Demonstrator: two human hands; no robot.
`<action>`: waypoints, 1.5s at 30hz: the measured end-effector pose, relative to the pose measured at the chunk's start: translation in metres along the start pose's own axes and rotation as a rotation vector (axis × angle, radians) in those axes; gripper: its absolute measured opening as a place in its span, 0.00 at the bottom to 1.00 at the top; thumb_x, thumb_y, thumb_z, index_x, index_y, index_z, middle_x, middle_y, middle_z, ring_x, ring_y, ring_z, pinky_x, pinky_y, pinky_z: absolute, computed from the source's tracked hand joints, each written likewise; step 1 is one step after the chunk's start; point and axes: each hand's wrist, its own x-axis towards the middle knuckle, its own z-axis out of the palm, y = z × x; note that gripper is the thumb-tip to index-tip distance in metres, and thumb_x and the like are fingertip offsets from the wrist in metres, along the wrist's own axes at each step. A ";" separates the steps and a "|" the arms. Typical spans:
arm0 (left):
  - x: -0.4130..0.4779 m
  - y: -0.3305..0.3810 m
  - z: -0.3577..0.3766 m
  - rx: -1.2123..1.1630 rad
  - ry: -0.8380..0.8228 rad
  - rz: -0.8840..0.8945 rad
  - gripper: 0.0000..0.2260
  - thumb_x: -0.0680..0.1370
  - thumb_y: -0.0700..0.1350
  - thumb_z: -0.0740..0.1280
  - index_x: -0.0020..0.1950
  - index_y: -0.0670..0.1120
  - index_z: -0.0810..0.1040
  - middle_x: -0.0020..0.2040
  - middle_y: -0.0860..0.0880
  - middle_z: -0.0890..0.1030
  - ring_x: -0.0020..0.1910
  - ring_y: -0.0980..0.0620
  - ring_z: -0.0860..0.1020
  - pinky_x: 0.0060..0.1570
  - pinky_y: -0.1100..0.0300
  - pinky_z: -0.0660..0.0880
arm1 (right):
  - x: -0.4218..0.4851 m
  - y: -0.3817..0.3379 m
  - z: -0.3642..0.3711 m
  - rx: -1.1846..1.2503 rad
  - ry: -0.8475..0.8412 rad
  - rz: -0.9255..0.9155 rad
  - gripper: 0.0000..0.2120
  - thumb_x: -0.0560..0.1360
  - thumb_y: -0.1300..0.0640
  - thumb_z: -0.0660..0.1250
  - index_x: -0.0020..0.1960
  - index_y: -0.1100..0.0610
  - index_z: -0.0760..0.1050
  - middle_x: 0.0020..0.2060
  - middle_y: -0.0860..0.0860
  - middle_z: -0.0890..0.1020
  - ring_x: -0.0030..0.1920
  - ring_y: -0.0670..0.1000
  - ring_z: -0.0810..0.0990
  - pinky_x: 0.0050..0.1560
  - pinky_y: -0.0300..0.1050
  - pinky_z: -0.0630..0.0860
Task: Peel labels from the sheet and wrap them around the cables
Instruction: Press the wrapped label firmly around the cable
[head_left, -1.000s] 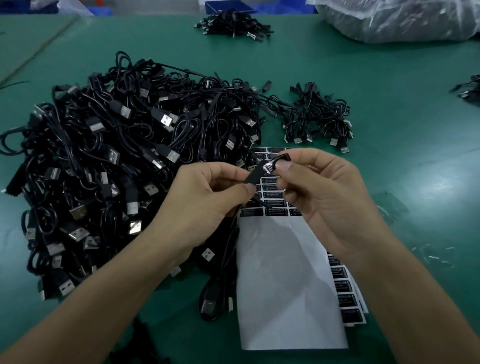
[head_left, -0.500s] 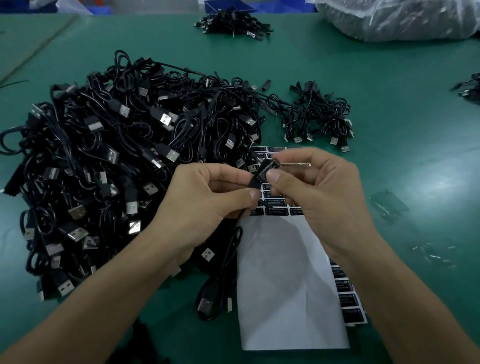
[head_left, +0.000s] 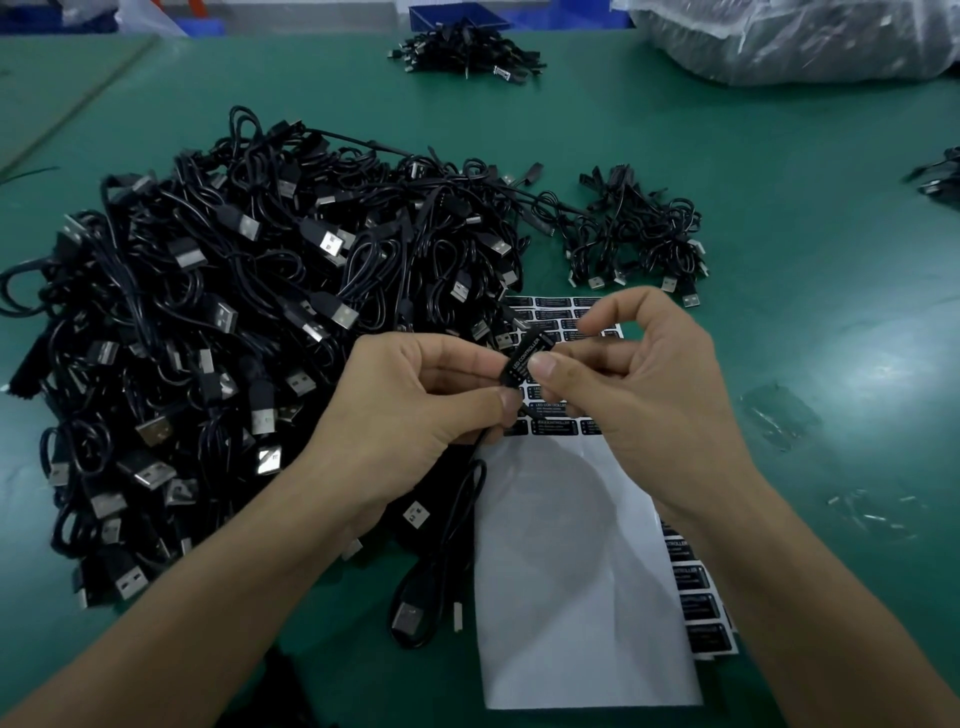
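A black cable (head_left: 462, 499) is held just above the label sheet (head_left: 571, 571) lying on the bench (head_left: 779, 182). It is pinched between the curled thumb and forefinger of the left hand (head_left: 410, 415). The black label (head_left: 523, 359) on it is pinched by the right hand (head_left: 649, 405), whose fingers (head_left: 543, 366) are curled close. "LED CONTROLLER" can be read on this label and on those on the sheet. A pile of cables (head_left: 234, 312) is heaped to the left
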 end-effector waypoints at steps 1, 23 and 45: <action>0.000 0.000 0.000 0.008 0.003 -0.002 0.10 0.65 0.41 0.80 0.43 0.51 0.87 0.40 0.46 0.87 0.38 0.50 0.86 0.42 0.59 0.83 | 0.000 0.000 0.000 -0.004 0.000 0.000 0.17 0.71 0.61 0.78 0.48 0.49 0.70 0.36 0.49 0.87 0.35 0.47 0.84 0.42 0.50 0.79; 0.001 -0.003 0.001 0.036 0.020 -0.002 0.08 0.67 0.37 0.79 0.42 0.47 0.87 0.39 0.45 0.86 0.39 0.49 0.86 0.43 0.58 0.84 | -0.001 -0.001 0.003 -0.083 0.025 -0.017 0.16 0.64 0.52 0.76 0.44 0.49 0.70 0.35 0.47 0.86 0.35 0.51 0.83 0.43 0.57 0.80; -0.001 -0.001 0.003 0.035 0.031 0.007 0.08 0.65 0.37 0.80 0.41 0.46 0.86 0.38 0.45 0.86 0.37 0.50 0.85 0.42 0.56 0.83 | 0.000 0.005 0.010 -0.101 0.104 -0.035 0.14 0.63 0.53 0.76 0.39 0.48 0.70 0.34 0.48 0.86 0.32 0.46 0.81 0.40 0.51 0.81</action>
